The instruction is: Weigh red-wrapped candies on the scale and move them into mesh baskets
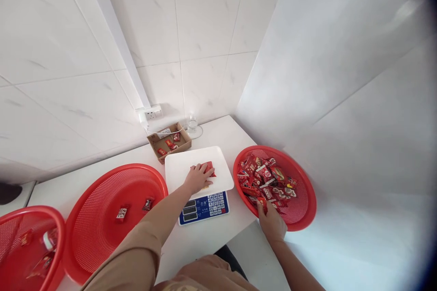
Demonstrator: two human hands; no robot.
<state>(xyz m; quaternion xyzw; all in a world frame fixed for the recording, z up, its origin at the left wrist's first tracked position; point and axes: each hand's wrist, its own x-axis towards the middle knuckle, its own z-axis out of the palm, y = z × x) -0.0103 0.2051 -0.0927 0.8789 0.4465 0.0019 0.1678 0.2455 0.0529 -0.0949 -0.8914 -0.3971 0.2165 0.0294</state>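
Observation:
Over the white tray (177, 173) of a blue scale (205, 208), my left hand (198, 178) has its fingers on a red packet (209, 168); a small yellowish piece lies under the hand. At the near rim of the right red basket (309, 191), my right hand (272, 222) pinches a small red packet (262, 203). Many red and white wrapped packets (266, 174) are heaped in that basket.
A cardboard box (186, 142) with several red packets stands behind the scale, beside a glass jar (192, 123). Left of the scale is a red basket (99, 200) with two small packets. Another red basket (59, 236) holding several packets is at far left.

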